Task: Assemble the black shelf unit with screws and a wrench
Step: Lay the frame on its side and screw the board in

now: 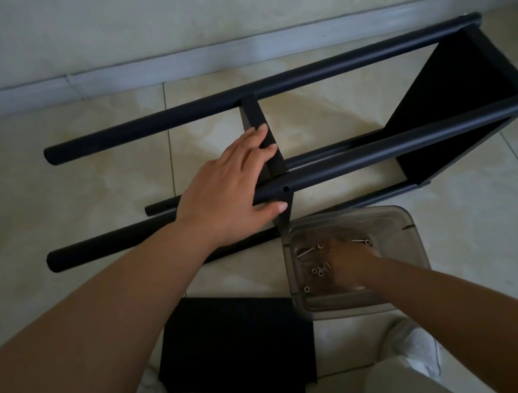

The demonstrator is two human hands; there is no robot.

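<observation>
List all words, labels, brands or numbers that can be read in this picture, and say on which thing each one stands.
None: no readable text shows anywhere.
The shelf frame, the loose panel and the tub of screws bear no visible print.

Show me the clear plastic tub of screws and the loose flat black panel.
Clear plastic tub of screws (404, 222): head view, far right rim.
Loose flat black rectangular panel (235, 346): head view, middle of its face.
</observation>
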